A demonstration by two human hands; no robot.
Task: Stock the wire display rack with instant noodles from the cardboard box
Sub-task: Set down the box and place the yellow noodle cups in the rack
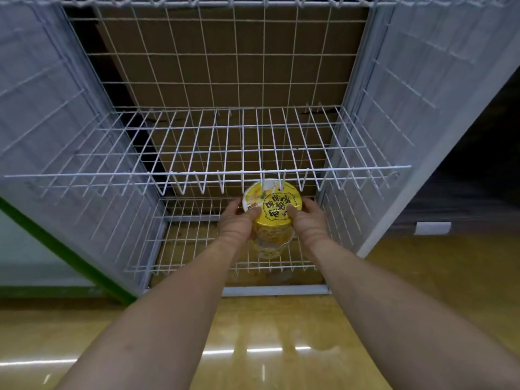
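A yellow instant noodle cup (272, 205) with a round printed lid is held between both my hands, just below the front edge of the white wire rack's middle shelf (208, 173). My left hand (237, 220) grips its left side and my right hand (308, 220) grips its right side, thumbs on the lid. A second yellow cup (268, 247) shows directly under it, seemingly stacked. Both sit over the rack's lower shelf (197, 243). The middle shelf holds nothing.
Brown cardboard (230, 66) stands behind the rack's wire back. White wire side panels (50, 114) flare out left and right. A glossy wooden floor (253, 333) lies in front, and a green-edged panel (56, 243) is at the lower left.
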